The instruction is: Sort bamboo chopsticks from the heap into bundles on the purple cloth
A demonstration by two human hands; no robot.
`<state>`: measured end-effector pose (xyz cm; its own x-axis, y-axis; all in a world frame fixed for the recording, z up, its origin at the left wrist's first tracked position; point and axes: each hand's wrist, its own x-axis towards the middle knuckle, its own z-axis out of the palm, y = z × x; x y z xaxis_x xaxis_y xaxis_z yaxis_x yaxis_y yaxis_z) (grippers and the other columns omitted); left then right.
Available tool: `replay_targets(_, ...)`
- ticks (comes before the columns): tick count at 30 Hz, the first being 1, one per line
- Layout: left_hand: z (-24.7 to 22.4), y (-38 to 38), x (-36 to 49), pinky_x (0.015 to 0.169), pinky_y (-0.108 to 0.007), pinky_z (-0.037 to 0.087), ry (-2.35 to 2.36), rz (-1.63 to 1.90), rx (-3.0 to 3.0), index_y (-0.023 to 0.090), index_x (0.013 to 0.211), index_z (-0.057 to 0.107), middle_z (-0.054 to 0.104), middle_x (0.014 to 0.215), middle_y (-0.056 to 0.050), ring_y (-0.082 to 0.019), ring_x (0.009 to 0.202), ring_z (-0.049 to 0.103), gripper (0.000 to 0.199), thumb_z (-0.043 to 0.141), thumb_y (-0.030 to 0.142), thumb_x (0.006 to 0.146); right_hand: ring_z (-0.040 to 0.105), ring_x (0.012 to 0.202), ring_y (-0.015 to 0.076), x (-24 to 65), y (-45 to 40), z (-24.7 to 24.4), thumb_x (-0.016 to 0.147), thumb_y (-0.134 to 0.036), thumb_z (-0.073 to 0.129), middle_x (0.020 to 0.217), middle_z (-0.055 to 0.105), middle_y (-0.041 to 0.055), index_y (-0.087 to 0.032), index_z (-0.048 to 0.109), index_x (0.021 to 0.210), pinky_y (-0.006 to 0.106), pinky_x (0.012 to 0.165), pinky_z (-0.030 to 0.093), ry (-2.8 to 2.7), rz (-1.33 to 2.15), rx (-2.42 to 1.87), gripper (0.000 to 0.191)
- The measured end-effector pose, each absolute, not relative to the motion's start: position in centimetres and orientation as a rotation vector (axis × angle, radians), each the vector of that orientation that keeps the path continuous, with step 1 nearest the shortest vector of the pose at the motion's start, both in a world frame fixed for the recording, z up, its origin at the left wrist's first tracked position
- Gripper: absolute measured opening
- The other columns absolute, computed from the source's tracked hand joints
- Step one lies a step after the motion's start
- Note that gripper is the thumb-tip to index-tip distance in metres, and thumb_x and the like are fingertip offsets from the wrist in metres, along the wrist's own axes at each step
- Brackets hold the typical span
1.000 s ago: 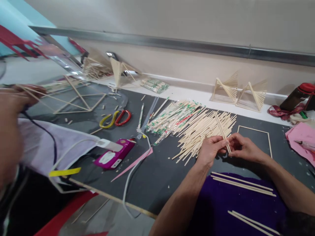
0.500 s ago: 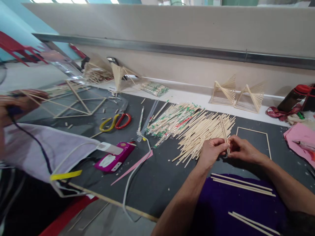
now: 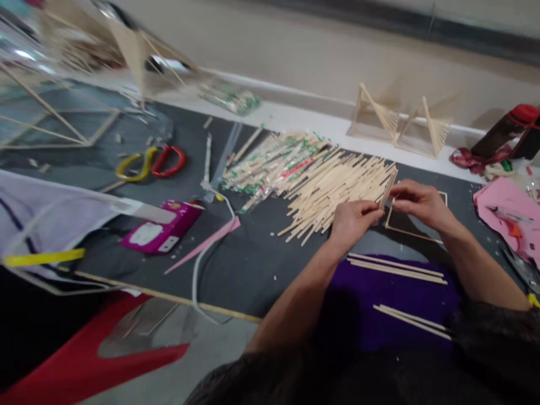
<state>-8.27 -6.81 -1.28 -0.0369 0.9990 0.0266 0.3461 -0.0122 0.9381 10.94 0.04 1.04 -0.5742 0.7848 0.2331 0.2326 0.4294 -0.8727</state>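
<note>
My left hand [image 3: 353,224] is closed with thumb and fingers pinching a few wooden chopsticks [image 3: 388,188], held upright and slanted. My right hand [image 3: 422,207] is just to the right of them, thumb and fingers apart, with nothing visible in it. Behind the left hand lies a heap of loose chopsticks [image 3: 340,185]. Under the right hand, a rectangular stick frame [image 3: 413,231] lies flat, partly covered by the hand. Three chopsticks [image 3: 396,269] rest across the purple cloth [image 3: 352,304] in front of me, and two more lie nearer.
Wrapped chopsticks [image 3: 270,169] lie left of the heap. Two fanned stick structures [image 3: 425,126] stand at the back. Scissors [image 3: 169,161], a purple box-like device [image 3: 162,228] and a white cable [image 3: 196,275] are left. Pink paper [image 3: 502,197] and a bottle [image 3: 493,132] are right.
The view has tilted down and turned slightly. My right hand has drawn away from the chopsticks and opened, while my left hand keeps hold. The co-worker's hands have left the view.
</note>
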Motion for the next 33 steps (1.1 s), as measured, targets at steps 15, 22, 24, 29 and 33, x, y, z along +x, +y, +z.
replay_targets(15, -1.7, -6.4, -8.4, 0.059, -0.025, 0.038, 1.518, 0.838, 1.537, 0.020, 0.081, 0.082, 0.068, 0.060, 0.000, -0.014, 0.059, 0.057, 0.021, 0.064, 0.028, 0.074, 0.061, 0.072, 0.0139, 9.3, -0.7, 1.5, 0.089, -0.036, 0.061, 0.076, 0.069, 0.0000, -0.024, 0.075, 0.078, 0.029, 0.071, 0.049, -2.206, 0.888, -0.797, 0.021)
replay_targets(22, -1.8, -6.4, -8.7, 0.059, -0.025, 0.040, 1.556, 0.794, 1.541, 0.022, 0.082, 0.082, 0.068, 0.060, 0.000, -0.015, 0.060, 0.059, 0.022, 0.064, 0.032, 0.076, 0.064, 0.079, 0.0143, 9.2, -0.5, 1.0, 0.093, -0.037, 0.056, 0.081, 0.072, 0.0013, -0.023, 0.072, 0.072, 0.029, 0.073, 0.048, -2.257, 0.871, -0.763, 0.030)
replay_targets(24, -2.0, -6.4, -8.7, 0.060, -0.025, 0.040, 1.559, 0.785, 1.541, 0.021, 0.083, 0.082, 0.068, 0.059, 0.000, -0.015, 0.060, 0.060, 0.023, 0.063, 0.031, 0.075, 0.065, 0.081, 0.0141, 9.2, -0.5, 0.9, 0.093, -0.033, 0.056, 0.083, 0.073, 0.0012, -0.023, 0.071, 0.070, 0.029, 0.075, 0.049, -2.246, 0.892, -0.730, 0.029)
replay_targets(29, -2.2, -6.4, -8.8, 0.059, -0.025, 0.040, 1.566, 0.767, 1.546, 0.020, 0.083, 0.081, 0.065, 0.056, 0.001, -0.015, 0.059, 0.058, 0.025, 0.062, 0.033, 0.075, 0.066, 0.084, 0.0140, 9.0, -0.5, 0.8, 0.091, -0.028, 0.057, 0.084, 0.074, 0.0004, -0.022, 0.070, 0.068, 0.029, 0.078, 0.049, -2.197, 0.929, -0.692, 0.027)
replay_targets(33, -2.1, -6.5, -8.9, 0.058, -0.024, 0.036, 1.572, 0.784, 1.573, 0.019, 0.083, 0.081, 0.064, 0.057, 0.002, -0.013, 0.060, 0.054, 0.026, 0.061, 0.033, 0.075, 0.068, 0.087, 0.0142, 8.8, -0.6, 0.6, 0.092, -0.029, 0.057, 0.083, 0.073, 0.0005, -0.022, 0.069, 0.065, 0.028, 0.081, 0.049, -2.174, 0.947, -0.708, 0.030)
